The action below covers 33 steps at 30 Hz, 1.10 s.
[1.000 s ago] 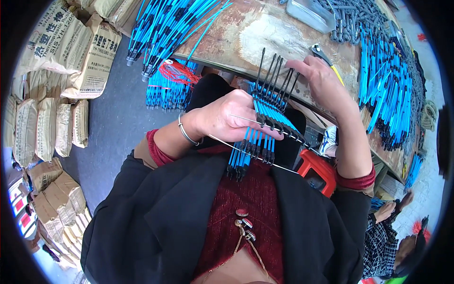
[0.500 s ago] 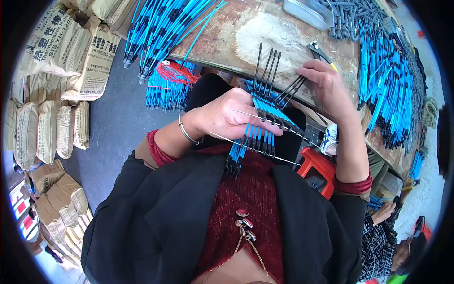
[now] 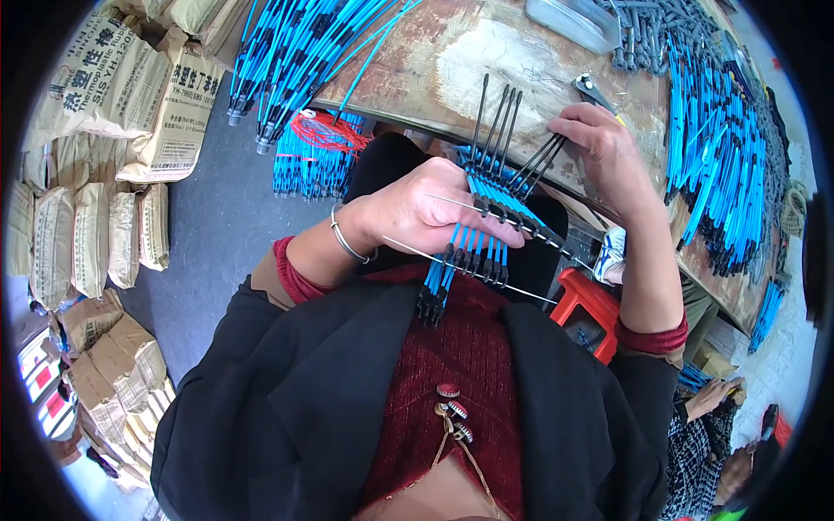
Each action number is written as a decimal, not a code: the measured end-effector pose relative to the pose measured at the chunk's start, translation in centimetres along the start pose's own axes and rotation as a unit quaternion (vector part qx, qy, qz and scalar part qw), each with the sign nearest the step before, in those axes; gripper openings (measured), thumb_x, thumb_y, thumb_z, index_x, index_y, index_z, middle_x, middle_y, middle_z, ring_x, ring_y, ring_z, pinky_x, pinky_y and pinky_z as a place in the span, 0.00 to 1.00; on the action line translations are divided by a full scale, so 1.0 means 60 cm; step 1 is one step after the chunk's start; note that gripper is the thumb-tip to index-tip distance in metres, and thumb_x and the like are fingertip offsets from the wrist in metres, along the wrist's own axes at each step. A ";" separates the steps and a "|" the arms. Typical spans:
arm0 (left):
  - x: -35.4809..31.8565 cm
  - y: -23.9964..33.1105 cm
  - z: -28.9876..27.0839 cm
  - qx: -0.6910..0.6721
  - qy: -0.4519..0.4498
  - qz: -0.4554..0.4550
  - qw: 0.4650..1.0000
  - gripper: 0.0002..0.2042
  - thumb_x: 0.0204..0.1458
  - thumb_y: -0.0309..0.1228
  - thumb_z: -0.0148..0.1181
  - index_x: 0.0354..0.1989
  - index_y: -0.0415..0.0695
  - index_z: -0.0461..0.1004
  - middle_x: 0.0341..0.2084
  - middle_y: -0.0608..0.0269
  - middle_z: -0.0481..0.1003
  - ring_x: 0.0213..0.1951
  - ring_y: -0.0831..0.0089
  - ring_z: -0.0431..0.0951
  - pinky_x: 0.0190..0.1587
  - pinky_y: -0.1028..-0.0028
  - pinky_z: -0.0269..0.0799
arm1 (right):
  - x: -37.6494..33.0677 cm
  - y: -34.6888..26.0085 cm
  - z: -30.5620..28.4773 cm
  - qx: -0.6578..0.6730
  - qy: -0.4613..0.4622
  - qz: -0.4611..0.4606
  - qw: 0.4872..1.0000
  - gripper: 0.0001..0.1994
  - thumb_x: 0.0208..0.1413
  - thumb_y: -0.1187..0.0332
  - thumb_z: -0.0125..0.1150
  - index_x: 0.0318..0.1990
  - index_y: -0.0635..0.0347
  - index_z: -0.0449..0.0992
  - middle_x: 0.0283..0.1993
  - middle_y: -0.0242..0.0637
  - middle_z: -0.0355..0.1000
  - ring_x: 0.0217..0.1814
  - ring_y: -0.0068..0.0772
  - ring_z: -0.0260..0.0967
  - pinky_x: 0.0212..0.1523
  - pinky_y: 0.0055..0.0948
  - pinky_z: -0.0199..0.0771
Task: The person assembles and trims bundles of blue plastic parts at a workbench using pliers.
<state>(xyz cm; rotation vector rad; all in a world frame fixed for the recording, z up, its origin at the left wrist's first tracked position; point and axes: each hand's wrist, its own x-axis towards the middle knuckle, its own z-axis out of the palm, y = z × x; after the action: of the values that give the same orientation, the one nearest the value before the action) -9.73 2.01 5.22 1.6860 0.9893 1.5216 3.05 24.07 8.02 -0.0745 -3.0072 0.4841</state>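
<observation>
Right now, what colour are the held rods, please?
The held rods are blue and black in the head view.

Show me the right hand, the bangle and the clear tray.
Right hand [image 3: 605, 146]: head view, on the back of the hand.
Bangle [image 3: 338, 236]: head view, on its metal band.
Clear tray [image 3: 570, 24]: head view, on its bottom.

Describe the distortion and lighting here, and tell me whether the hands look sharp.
Head view: corners fall to black and the workbench edge bows; head view: the pale floor at right looks bright; head view: left hand and right hand look fairly sharp.
</observation>
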 end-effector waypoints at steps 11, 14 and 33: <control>0.002 0.003 -0.009 -0.047 -0.029 -0.050 0.997 0.10 0.49 0.27 0.56 0.40 0.43 0.77 0.35 0.59 0.78 0.35 0.63 0.78 0.38 0.72 0.72 | 0.013 0.004 0.000 -0.003 0.002 -0.026 1.000 0.14 0.41 0.82 0.55 0.38 0.60 0.76 0.40 0.40 0.71 0.43 0.44 0.68 0.44 0.33 0.69; 0.003 -0.001 -0.014 -0.028 -0.028 -0.007 0.999 0.10 0.49 0.28 0.56 0.40 0.43 0.77 0.35 0.59 0.78 0.34 0.63 0.78 0.37 0.73 0.72 | 0.021 0.008 0.003 -0.018 -0.002 -0.045 0.999 0.15 0.41 0.83 0.54 0.38 0.60 0.76 0.41 0.40 0.71 0.43 0.44 0.68 0.44 0.33 0.70; 0.010 -0.005 -0.015 -0.043 -0.014 0.029 0.999 0.10 0.49 0.28 0.58 0.40 0.43 0.76 0.35 0.59 0.78 0.34 0.63 0.79 0.36 0.73 0.73 | 0.069 -0.006 0.006 -0.002 -0.040 -0.091 0.995 0.17 0.45 0.83 0.46 0.44 0.59 0.71 0.36 0.42 0.67 0.41 0.46 0.68 0.41 0.35 0.69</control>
<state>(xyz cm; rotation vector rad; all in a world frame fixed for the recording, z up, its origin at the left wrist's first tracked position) -10.62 2.64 5.36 1.6841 0.8555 1.5514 -1.11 23.89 8.13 0.2218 -3.0530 0.4736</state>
